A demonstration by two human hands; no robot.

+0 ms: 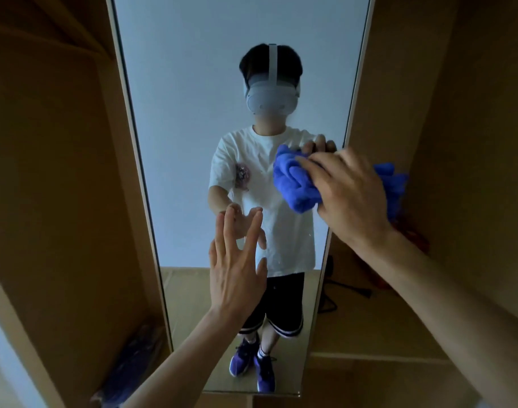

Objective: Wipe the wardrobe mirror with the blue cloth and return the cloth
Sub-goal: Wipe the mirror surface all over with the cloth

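Observation:
A tall narrow wardrobe mirror (pixel 181 142) stands straight ahead between wooden panels. My right hand (pixel 349 192) grips a bunched blue cloth (pixel 296 181) and holds it against the glass near the mirror's right edge, about mid-height. Part of the cloth sticks out past my hand to the right. My left hand (pixel 235 266) is spread with straight fingers, fingertips at the glass lower down near the mirror's middle. The mirror reflects a person in a white shirt, both hands and the cloth.
Wooden wardrobe panels (pixel 60 172) flank the mirror on both sides. A dark wrapped bundle (pixel 134 360) lies at the lower left on the wardrobe floor. To the right are a wooden shelf (pixel 378 356), a black cable (pixel 334 290) and something red behind my right forearm.

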